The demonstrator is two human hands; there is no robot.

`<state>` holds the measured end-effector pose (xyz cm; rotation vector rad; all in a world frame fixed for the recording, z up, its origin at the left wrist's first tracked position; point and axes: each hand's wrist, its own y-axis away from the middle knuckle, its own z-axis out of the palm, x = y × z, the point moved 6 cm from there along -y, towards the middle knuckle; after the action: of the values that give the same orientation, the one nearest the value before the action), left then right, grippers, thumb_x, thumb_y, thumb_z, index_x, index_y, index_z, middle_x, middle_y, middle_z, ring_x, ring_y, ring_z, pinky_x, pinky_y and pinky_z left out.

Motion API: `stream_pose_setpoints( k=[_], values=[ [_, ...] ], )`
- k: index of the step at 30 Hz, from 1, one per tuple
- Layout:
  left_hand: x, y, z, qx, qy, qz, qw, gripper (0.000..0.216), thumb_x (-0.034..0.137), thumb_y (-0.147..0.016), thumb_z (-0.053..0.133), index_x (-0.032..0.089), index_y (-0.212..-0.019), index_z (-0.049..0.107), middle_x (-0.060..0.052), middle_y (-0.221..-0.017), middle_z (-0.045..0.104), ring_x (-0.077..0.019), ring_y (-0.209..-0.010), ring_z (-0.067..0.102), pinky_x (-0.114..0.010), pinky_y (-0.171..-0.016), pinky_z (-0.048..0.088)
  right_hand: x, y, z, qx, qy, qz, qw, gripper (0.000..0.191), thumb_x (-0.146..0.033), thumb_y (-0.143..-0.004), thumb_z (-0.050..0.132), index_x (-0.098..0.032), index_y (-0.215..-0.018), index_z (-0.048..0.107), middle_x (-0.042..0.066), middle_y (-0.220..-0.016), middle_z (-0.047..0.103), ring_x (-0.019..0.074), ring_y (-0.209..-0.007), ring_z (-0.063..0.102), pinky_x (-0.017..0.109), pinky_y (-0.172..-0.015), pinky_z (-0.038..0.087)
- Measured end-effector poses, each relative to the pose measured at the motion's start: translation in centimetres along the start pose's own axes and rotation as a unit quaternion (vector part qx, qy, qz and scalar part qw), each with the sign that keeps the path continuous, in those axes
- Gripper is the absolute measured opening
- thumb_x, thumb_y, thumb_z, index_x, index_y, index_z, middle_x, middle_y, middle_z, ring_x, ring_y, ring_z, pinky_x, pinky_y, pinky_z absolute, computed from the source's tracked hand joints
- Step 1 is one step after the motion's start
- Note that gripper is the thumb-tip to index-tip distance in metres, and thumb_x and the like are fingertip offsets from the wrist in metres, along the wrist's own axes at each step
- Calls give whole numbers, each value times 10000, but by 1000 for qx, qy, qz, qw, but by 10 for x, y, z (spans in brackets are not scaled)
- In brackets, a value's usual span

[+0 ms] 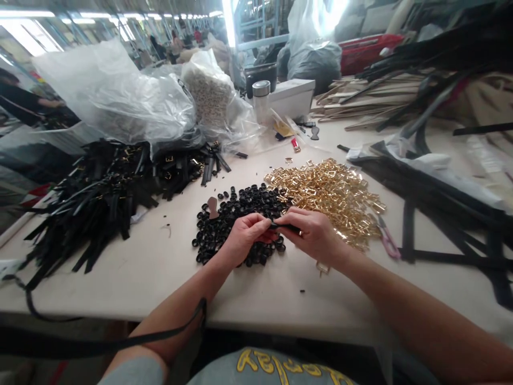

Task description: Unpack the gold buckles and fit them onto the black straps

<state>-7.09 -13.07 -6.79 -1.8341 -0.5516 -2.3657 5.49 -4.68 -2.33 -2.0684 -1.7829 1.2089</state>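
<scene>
Both my hands meet over a pile of small black loops [244, 206] on the white table. My left hand [252, 231] pinches one end of a small black strap [290, 227], with thumb and forefinger closed. My right hand [310, 230] grips the same strap from the other side, its fingers wrapped over most of it. Whether a loop or buckle sits between the fingertips is too small to tell. Just beyond my right hand lies a heap of gold buckles [332, 192]. A brown, shaped piece [212, 207] rests on the black loops.
Black straps with gold buckles [96, 187] are heaped at the left. Pink-handled scissors [388, 239] lie right of the buckles, near long black strips [441, 214]. Clear plastic bags [132, 101], a lidded jar [261, 99] and a white box [292, 96] stand behind. A person [28, 101] is at far left.
</scene>
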Motion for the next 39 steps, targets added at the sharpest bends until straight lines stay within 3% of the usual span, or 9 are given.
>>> stream_pose_setpoints(
  k=[4, 10, 15, 20, 24, 28, 31, 35, 39],
  values=[
    [29, 0, -28, 33, -109, 68, 991, 420, 568, -771, 744, 152, -817, 713, -75, -780, 725, -178, -705, 688, -267, -674, 545, -2, -1, -10, 0, 47, -22, 999, 196, -301, -985, 558, -191, -924, 709, 17, -782, 667, 103, -658, 596, 223, -582, 407],
    [74, -12, -133, 270, -319, 172, 892, 247, 427, -766, 718, 194, -850, 727, -47, -809, 724, -203, -741, 668, -303, -718, 514, 5, -4, -23, 12, 143, -21, 989, 280, -345, -1010, 506, -211, -883, 717, 17, -779, 679, 119, -655, 582, 269, -578, 389],
    [67, -46, -144, 184, -637, 148, 734, 207, 214, -787, 611, 212, -928, 763, -107, -1009, 740, -291, -968, 663, -405, -927, 476, 14, -4, -20, 15, 159, -24, 987, 288, -335, -1009, 501, -201, -861, 708, 5, -765, 667, 112, -643, 569, 267, -571, 376],
    [60, -67, -139, 133, -719, 105, 674, 206, 176, -778, 578, 192, -854, 768, -140, -953, 731, -319, -948, 667, -417, -887, 488, 26, -4, -16, 19, 141, 12, 990, 235, -317, -976, 547, -196, -855, 707, 4, -789, 674, 109, -651, 574, 262, -583, 372],
    [67, -57, -125, 169, -662, 113, 722, 92, 173, -707, 645, 210, -728, 725, -93, -794, 708, -271, -802, 665, -386, -816, 498, 31, -4, -15, 18, 124, 35, 991, 227, -298, -966, 537, -203, -849, 706, 5, -801, 678, 109, -667, 568, 259, -607, 368],
    [55, -33, -80, 136, -369, 136, 909, 215, 371, -722, 730, 201, -851, 709, -45, -775, 706, -188, -685, 647, -310, -690, 523, 28, -3, -15, 20, 114, 35, 993, 242, -316, -969, 528, -204, -851, 707, 7, -798, 667, 108, -670, 554, 261, -600, 348],
    [34, -22, -46, 97, -151, 96, 979, 408, 464, -676, 803, 176, -942, 691, -63, -864, 727, -162, -691, 670, -268, -650, 538, 25, -3, -15, 22, 102, 23, 994, 239, -316, -974, 525, -196, -879, 709, 12, -805, 659, 109, -697, 559, 262, -603, 345],
    [29, -26, -42, 109, -187, 111, 970, 430, 457, -672, 815, 174, -976, 702, -54, -849, 732, -170, -709, 675, -277, -680, 543, 33, -4, -19, 13, 118, 49, 992, 258, -333, -986, 511, -198, -887, 706, 20, -828, 652, 116, -707, 549, 274, -603, 328],
    [45, -36, -59, 146, -419, 178, 878, 238, 380, -770, 724, 223, -948, 729, -28, -818, 726, -196, -756, 662, -309, -759, 516, 45, -8, -30, -1, 157, 75, 985, 238, -324, -981, 521, -200, -882, 699, 21, -865, 659, 123, -721, 544, 284, -615, 320]
  ],
)
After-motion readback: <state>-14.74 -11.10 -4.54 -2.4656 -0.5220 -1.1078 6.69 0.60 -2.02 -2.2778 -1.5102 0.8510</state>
